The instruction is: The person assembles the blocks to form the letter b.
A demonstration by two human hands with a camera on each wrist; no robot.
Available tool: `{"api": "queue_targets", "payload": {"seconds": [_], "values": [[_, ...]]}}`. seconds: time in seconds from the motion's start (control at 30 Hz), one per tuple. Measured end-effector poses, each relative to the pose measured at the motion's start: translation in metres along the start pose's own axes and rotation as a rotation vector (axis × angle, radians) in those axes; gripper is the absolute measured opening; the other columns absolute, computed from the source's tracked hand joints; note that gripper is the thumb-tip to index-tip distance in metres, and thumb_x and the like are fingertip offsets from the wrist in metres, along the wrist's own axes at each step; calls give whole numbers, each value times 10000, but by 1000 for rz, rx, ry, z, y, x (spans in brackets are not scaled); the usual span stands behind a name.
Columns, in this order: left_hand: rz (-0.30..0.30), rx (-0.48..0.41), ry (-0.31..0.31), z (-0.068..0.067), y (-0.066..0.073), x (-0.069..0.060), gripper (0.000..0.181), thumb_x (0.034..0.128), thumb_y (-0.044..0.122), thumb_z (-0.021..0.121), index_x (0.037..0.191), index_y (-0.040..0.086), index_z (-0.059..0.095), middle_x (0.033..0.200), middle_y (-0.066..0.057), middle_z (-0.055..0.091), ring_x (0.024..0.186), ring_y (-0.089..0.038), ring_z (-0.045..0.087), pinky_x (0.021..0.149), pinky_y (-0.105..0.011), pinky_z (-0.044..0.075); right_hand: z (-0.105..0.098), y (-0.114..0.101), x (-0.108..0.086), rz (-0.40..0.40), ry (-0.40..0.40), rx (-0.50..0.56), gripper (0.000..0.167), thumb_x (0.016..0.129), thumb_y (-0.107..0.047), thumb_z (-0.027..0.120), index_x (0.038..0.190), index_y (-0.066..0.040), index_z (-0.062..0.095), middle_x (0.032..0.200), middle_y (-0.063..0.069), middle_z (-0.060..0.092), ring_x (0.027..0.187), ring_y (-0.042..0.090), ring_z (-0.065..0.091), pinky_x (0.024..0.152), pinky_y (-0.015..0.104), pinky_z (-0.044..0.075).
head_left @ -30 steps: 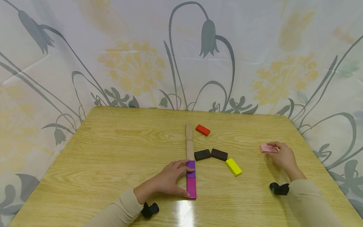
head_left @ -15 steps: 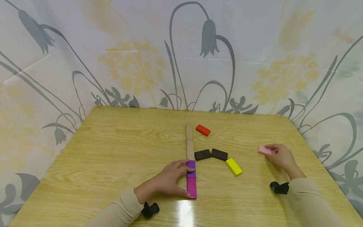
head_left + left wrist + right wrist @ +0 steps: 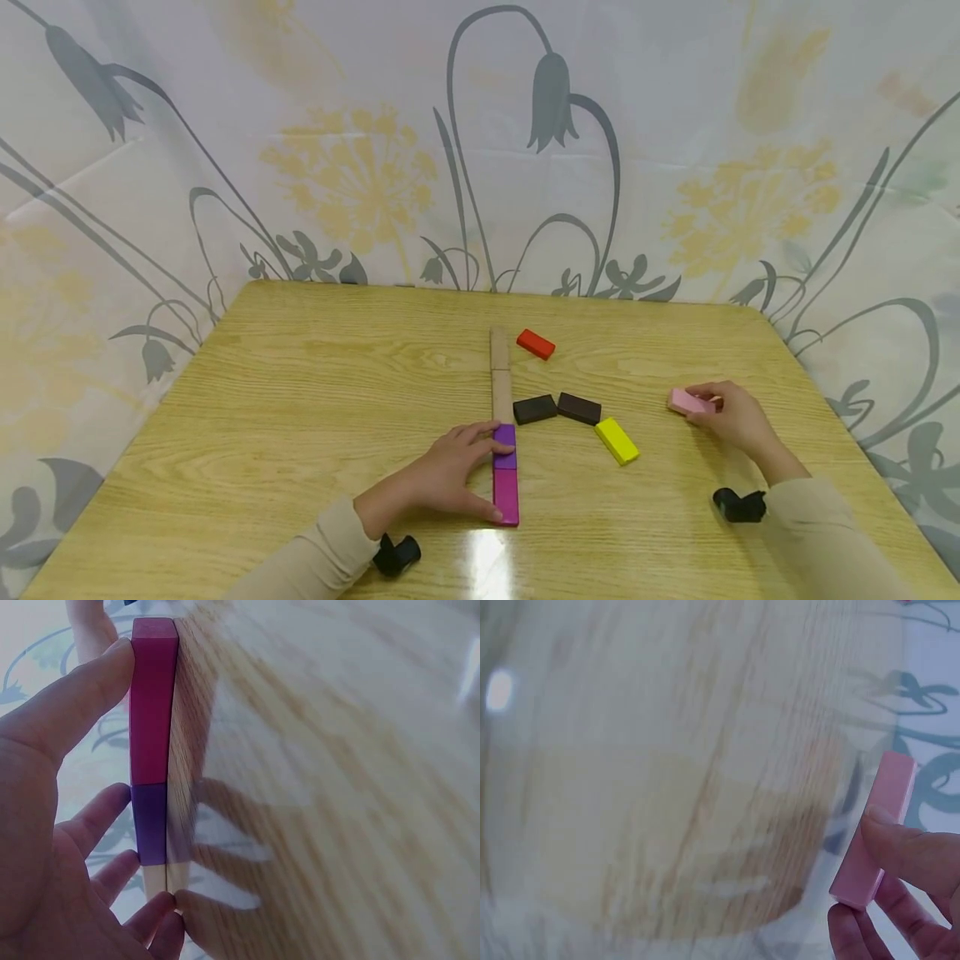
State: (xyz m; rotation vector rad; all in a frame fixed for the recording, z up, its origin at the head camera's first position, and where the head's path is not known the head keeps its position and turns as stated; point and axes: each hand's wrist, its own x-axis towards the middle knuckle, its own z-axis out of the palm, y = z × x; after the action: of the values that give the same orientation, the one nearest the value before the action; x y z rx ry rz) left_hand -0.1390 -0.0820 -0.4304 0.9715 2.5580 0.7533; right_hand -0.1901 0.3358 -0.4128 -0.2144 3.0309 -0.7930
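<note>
My left hand [image 3: 438, 475] rests against a straight row of blocks, fingers extended and spread. Its thumb touches the near end of the magenta block [image 3: 152, 712], and fingertips touch the purple block [image 3: 150, 825]. Beyond these, two plain wooden blocks [image 3: 501, 392] continue the row away from me. At the right, my right hand [image 3: 738, 421] pinches a pink block [image 3: 877, 832] between thumb and fingers. In the right wrist view the pink block is raised off the wooden surface, its lower end near the fingertips.
Two dark blocks [image 3: 579, 407] lie right of the row, with a yellow block [image 3: 617, 441] angled off their right end. Farther back lies a red block [image 3: 536, 344]. A patterned curtain [image 3: 480, 150] stands behind the wooden table [image 3: 337, 358].
My right hand has moved a little to the left with the pink block in its grip. My left hand and the blocks on the table stay where they were.
</note>
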Motion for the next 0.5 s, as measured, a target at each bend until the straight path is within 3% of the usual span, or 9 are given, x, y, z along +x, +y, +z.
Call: {"api": "queue_targets", "payload": {"seconds": [0.3,0.5], "values": [[-5,-6,-6,-2,1,-1,792,724,535,731,1383,208,437,1514,-50,212,1345,-302,228,1071,-489,213,1,-20,-4,-27,-6,40,366,818,-45,695,1138,97,590,1090,296,527,938,409,521,797,535,454],[-2,-3,-1,-2,1,-1,798,722,551,725,1384,211,436,1514,-47,212,1342,-306,232,1069,-489,217,1,-34,-9,-95,18,69,349,797,3,703,1118,97,606,1059,257,554,934,381,537,808,529,467]]}}
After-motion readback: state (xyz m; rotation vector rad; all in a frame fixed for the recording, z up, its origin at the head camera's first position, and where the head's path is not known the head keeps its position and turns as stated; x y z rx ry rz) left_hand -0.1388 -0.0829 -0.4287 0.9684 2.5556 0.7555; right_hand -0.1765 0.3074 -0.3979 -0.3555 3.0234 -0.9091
